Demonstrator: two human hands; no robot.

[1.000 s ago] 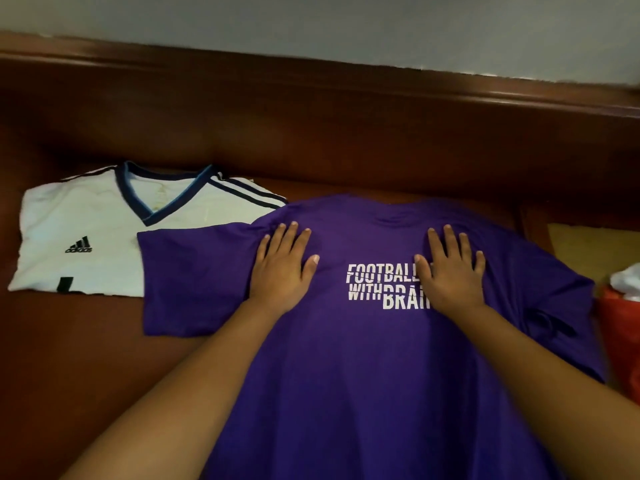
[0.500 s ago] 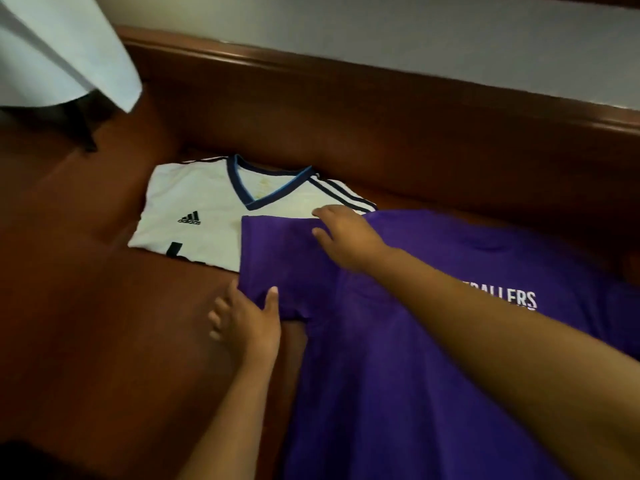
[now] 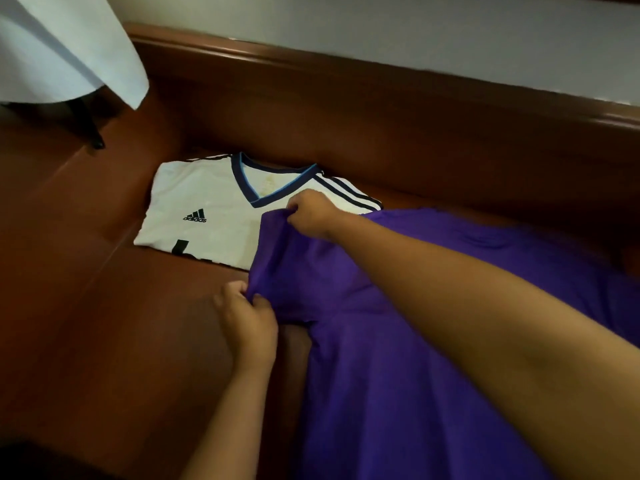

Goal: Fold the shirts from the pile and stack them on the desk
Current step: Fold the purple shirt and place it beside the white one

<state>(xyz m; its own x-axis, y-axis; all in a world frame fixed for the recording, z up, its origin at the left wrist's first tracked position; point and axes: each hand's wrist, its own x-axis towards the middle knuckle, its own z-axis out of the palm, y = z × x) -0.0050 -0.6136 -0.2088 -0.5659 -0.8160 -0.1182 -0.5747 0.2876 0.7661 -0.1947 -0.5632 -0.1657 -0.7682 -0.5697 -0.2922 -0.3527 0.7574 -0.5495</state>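
Observation:
A purple T-shirt (image 3: 398, 358) lies spread face up on the brown wooden desk (image 3: 86, 306), filling the right half of the view. My left hand (image 3: 247, 318) pinches the near corner of its left sleeve. My right hand (image 3: 311, 213), arm reaching across the shirt, pinches the far corner of the same sleeve and lifts that edge off the desk. A folded white jersey (image 3: 207, 209) with a dark blue V-collar and black shoulder stripes lies flat to the left; the raised sleeve overlaps its right edge.
A raised wooden back rail (image 3: 381, 84) runs along the desk's far side under a pale wall. A white cloth (image 3: 69, 46) hangs into view at the top left above a thin dark leg (image 3: 88, 124). Bare desk surface lies left of my forearm.
Both hands left the shirt's chest and went to the left sleeve. They now pinch its two corners and the sleeve edge has risen. The view has swung left.

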